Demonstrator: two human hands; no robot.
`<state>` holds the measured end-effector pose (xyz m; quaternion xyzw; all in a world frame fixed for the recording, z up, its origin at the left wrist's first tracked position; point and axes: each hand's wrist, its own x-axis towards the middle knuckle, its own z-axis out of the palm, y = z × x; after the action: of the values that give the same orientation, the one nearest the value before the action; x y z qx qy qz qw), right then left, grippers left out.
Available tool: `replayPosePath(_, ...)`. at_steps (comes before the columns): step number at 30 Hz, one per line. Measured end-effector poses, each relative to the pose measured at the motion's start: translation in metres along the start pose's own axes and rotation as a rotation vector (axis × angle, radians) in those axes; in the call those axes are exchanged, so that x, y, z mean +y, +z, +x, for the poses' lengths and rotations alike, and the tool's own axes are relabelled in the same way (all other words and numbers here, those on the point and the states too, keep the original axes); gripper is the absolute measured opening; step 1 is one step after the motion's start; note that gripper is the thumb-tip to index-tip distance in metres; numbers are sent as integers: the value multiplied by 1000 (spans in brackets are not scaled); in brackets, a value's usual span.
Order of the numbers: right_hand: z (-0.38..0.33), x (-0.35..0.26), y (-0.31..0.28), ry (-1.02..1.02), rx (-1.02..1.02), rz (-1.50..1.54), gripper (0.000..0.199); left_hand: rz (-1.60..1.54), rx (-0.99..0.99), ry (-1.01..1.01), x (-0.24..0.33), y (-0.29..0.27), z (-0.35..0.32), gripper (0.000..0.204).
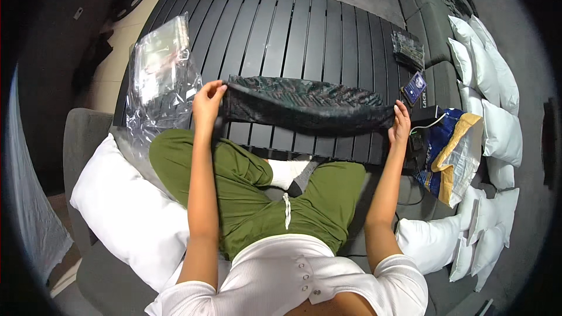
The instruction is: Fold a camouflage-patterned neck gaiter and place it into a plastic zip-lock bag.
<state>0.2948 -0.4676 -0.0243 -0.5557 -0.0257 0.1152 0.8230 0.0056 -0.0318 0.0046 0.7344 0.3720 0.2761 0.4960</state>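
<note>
A dark piece of patterned cloth stretches between my two hands above the near edge of the black slatted table. It is folded into a long strip, with a grey-green pattern on its far part and a plainer black near part that sags a little. My left hand pinches its left end between thumb and fingers. At the opposite end, my right hand grips the cloth with the thumb behind it. Left of my left hand lies a clear plastic bag with flat contents.
A folded dark patterned bundle lies at the table's right edge, near a small device with a lit screen. Beside my right forearm stand a blue and yellow bag and cables. White pillows lie on the grey sofa at both sides.
</note>
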Motion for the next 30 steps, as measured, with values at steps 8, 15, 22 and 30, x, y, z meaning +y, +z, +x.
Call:
replayPosePath(8, 18, -1, 5, 183, 23, -320, 23, 197, -44, -139, -29, 31, 13, 30)
replayPosePath(15, 14, -12, 8, 94, 17, -486, 18, -76, -99, -213, -35, 22, 24, 22)
replayPosePath(22, 17, 3, 19, -45, 26, -641, 13, -118, 2, -79, -45, 35, 25, 18)
replayPosePath(30, 28, 18, 4, -177, 48, -745, 14, 111, 187, -98, -28, 47, 21, 19)
